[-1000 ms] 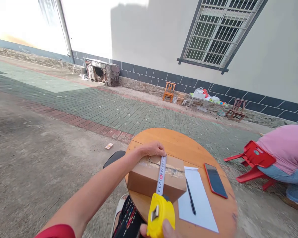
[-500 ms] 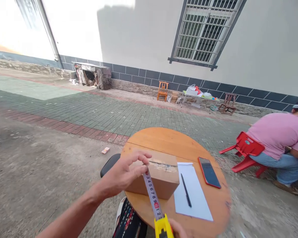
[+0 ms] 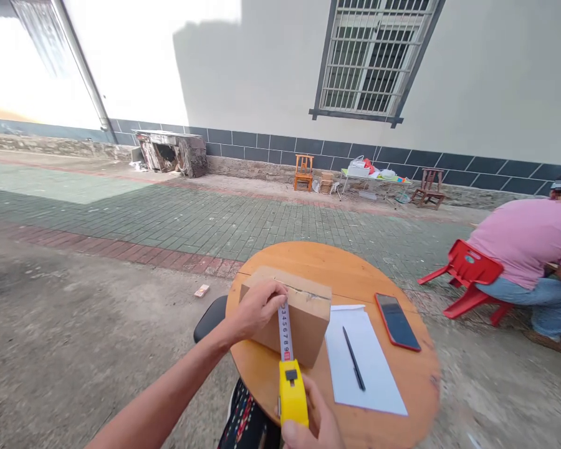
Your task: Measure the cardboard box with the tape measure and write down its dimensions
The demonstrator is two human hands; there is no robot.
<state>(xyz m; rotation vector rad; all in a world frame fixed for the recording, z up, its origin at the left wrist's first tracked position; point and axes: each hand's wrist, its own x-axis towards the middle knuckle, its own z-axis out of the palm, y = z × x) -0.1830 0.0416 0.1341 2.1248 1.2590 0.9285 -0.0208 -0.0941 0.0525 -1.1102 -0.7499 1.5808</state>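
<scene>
A taped cardboard box (image 3: 303, 318) stands on a round wooden table (image 3: 336, 268). My left hand (image 3: 258, 307) rests on the box's near top edge, fingers pinched on the end of a white measuring tape blade (image 3: 284, 330). The blade runs down the box's near face to a yellow tape measure case (image 3: 292, 394), which my right hand (image 3: 315, 421) grips at the table's near edge. Right of the box lies a white sheet of paper (image 3: 362, 368) with a black pen (image 3: 354, 358) on it. A red-cased phone (image 3: 396, 321) lies further right.
A person in a pink shirt (image 3: 528, 240) sits on a red plastic chair (image 3: 470, 277) at the right. Against the far wall stand a small orange chair (image 3: 303, 172), a low table with clutter (image 3: 371, 176) and a wooden stool (image 3: 427, 187). A dark stool (image 3: 208, 315) sits beneath the table's left side.
My left hand pulled back from the box's far top edge to its near top edge with the tape end. The blade now runs down the near face, shorter. The view panned left.
</scene>
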